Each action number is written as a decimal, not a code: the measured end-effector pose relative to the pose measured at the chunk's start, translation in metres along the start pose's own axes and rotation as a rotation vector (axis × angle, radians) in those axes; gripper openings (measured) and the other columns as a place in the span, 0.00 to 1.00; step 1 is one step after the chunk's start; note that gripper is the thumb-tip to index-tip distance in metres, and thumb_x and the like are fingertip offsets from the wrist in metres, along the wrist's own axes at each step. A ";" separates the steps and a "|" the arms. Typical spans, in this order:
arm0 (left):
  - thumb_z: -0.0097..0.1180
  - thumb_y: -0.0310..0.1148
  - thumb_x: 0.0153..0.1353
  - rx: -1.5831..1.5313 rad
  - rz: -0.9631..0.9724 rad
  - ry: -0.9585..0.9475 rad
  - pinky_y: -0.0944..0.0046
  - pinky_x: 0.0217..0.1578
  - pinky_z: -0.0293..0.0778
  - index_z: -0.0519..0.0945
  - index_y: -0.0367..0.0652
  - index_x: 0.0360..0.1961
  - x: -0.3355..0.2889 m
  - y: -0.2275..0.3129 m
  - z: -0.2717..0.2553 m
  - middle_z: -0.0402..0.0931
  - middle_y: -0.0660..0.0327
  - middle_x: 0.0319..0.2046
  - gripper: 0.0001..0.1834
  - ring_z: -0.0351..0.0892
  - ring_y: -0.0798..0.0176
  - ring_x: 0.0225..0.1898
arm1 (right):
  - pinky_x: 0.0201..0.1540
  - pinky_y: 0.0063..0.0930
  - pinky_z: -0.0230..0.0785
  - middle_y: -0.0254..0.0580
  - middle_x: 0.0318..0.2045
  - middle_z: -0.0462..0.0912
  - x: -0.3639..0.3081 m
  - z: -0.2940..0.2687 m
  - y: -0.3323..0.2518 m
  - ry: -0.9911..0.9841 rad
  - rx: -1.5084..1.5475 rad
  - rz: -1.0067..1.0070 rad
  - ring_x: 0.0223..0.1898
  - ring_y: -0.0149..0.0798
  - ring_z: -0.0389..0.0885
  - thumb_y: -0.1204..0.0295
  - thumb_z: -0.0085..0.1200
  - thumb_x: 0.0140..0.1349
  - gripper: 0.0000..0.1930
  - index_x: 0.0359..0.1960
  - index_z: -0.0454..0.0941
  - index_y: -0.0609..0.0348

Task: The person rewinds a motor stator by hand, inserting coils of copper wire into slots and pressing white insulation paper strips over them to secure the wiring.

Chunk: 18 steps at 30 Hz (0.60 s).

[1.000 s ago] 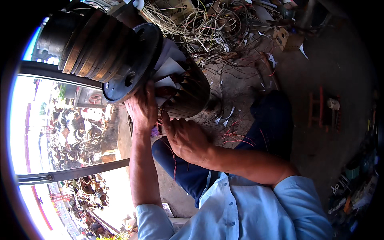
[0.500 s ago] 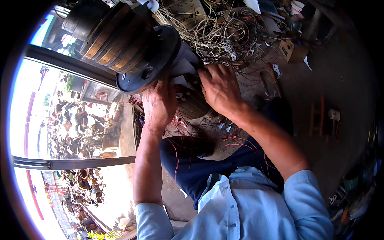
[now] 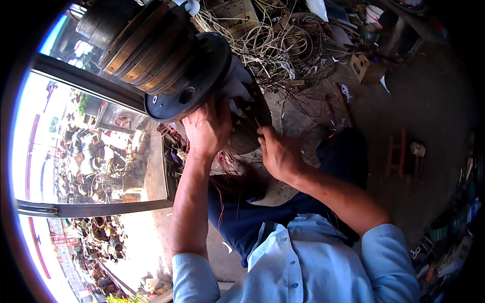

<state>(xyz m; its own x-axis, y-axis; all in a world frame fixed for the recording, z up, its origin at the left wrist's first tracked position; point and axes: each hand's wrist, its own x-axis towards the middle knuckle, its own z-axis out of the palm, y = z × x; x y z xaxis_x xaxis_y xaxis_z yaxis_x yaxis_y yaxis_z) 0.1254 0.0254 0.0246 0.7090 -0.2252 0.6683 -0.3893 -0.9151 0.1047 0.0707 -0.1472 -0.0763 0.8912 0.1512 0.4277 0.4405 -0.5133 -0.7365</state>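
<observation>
A big machine part stands at the upper left, with a stack of brown and copper-coloured rings point(image 3: 139, 55) above a dark round flange point(image 3: 202, 86). Below the flange are pale insulating sheets point(image 3: 236, 83) and a ribbed, dark drum-like body point(image 3: 247, 136). My left hand point(image 3: 207, 129) reaches up under the flange rim against the sheets, its fingertips hidden. On the body's right side my right hand point(image 3: 282, 154) is closed, thumb and forefinger pinched on what looks like a thin red wire. Loose red wires point(image 3: 222, 169) hang beneath the body.
Tangled pale cables point(image 3: 288, 40) heap up behind the part. A wooden block with holes point(image 3: 366, 69) and paper scraps lie on the floor. A small reddish stool point(image 3: 404, 156) stands at right. Window frames point(image 3: 101, 208) run along the left. My knee point(image 3: 343, 156) is close below.
My right hand has come down and nearer to me, from the pale sheets to the body's lower right side. My left hand has shifted slightly right, still under the flange.
</observation>
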 end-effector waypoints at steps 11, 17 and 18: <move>0.57 0.33 0.68 0.016 -0.078 -0.070 0.42 0.51 0.73 0.83 0.42 0.52 -0.004 -0.003 -0.001 0.82 0.46 0.46 0.14 0.81 0.38 0.48 | 0.58 0.47 0.73 0.59 0.51 0.78 0.075 -0.032 0.008 0.191 0.103 -0.235 0.54 0.58 0.77 0.74 0.62 0.64 0.20 0.56 0.74 0.65; 0.58 0.30 0.68 -0.032 0.005 -0.030 0.43 0.53 0.73 0.82 0.42 0.55 -0.003 -0.006 -0.001 0.83 0.47 0.47 0.15 0.81 0.40 0.50 | 0.58 0.47 0.75 0.55 0.51 0.79 0.132 -0.039 -0.015 -0.093 0.080 -0.351 0.54 0.58 0.79 0.79 0.62 0.57 0.22 0.56 0.77 0.62; 0.57 0.30 0.67 -0.053 0.001 -0.024 0.43 0.55 0.72 0.82 0.43 0.55 -0.003 -0.006 -0.001 0.82 0.47 0.48 0.16 0.81 0.40 0.52 | 0.59 0.47 0.75 0.55 0.51 0.79 0.137 -0.040 -0.013 -0.162 0.062 -0.343 0.55 0.58 0.79 0.79 0.61 0.56 0.22 0.55 0.77 0.62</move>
<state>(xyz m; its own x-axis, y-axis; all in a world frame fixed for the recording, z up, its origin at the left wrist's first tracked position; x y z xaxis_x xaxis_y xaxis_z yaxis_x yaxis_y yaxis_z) 0.1250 0.0318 0.0222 0.7219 -0.2348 0.6510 -0.4202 -0.8961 0.1428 0.1829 -0.1533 0.0130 0.6946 0.4394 0.5696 0.7170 -0.3587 -0.5976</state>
